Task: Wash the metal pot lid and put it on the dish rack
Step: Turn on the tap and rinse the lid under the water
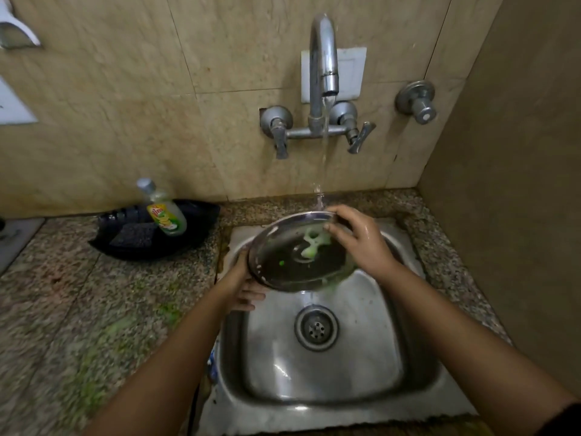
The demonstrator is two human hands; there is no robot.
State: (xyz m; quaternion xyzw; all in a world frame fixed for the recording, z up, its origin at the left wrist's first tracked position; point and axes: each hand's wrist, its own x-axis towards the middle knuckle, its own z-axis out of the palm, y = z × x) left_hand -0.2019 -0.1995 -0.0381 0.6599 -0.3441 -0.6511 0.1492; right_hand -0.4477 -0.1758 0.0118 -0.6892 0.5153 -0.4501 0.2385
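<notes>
The round metal pot lid (283, 265) is held tilted over the steel sink (361, 357), inner side toward me, with pale green soap foam smeared near its upper edge. My left hand (242, 287) grips the lid from below at its lower left rim. My right hand (361, 240) clasps the upper right rim, thumb on the inside. Water runs from the tap (323, 58) and strikes the lid's far edge. No dish rack is in view.
A black tray (195, 228) on the granite counter (94, 294) holds a dish soap bottle (163, 212) and a dark scrub pad (135, 234). Tap handles (279, 133) and a wall valve (416, 102) stick out of the tiled wall. A side wall stands right.
</notes>
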